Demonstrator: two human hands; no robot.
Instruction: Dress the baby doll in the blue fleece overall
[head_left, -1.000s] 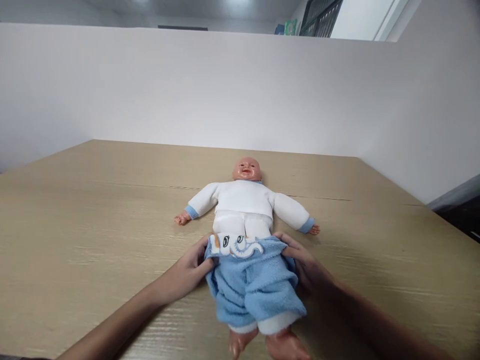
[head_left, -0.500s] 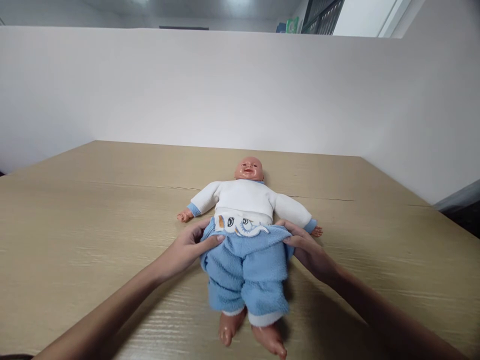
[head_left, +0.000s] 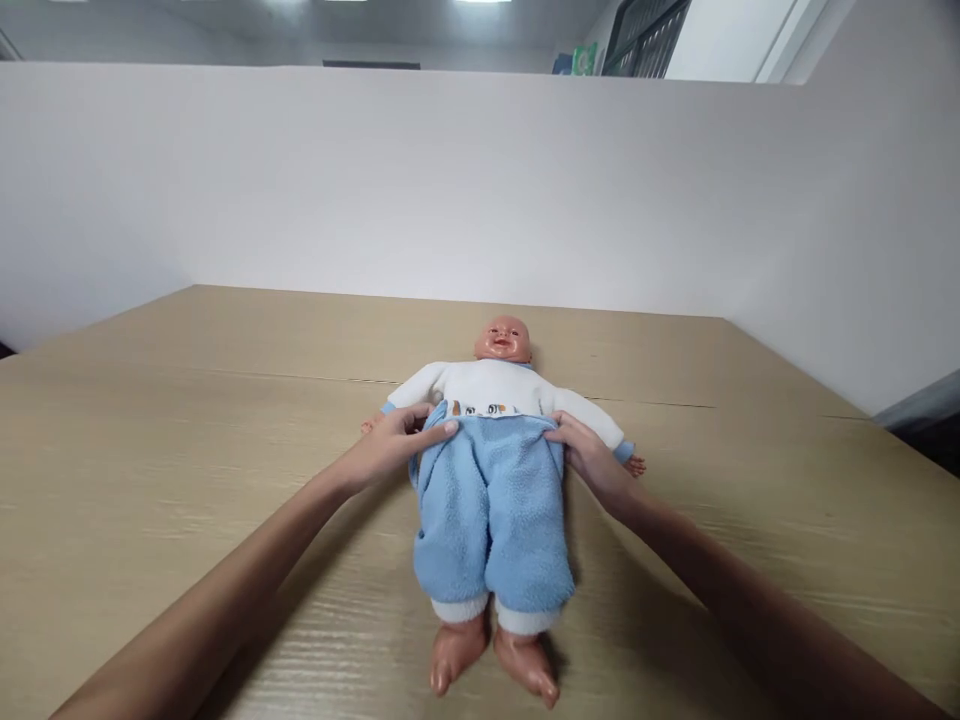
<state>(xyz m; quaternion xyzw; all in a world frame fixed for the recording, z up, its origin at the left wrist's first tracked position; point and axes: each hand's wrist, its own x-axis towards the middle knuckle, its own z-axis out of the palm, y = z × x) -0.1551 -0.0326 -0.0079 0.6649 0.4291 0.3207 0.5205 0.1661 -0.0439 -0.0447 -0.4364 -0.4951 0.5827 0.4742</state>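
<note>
Both forearms were bare from the lower edge of the picture up to the wrists; no sleeve, cuff or glove covered them. The left hand (head_left: pixel 390 447) and the right hand (head_left: pixel 589 455) were bare too; the arms looked slender; the fingers (head_left: pixel 435 430) were slim.

Supine doll (head_left: pixel 495 400) in blue trousers (head_left: pixel 491 520)

doll (head_left: pixel 491 400) on its back on table (head_left: pixel 150 440) | left hand (head_left: pixel 390 445), right hand (head_left: pixel 589 455) pinch waistband of blue trousers (head_left: pixel 487 510)
</note>
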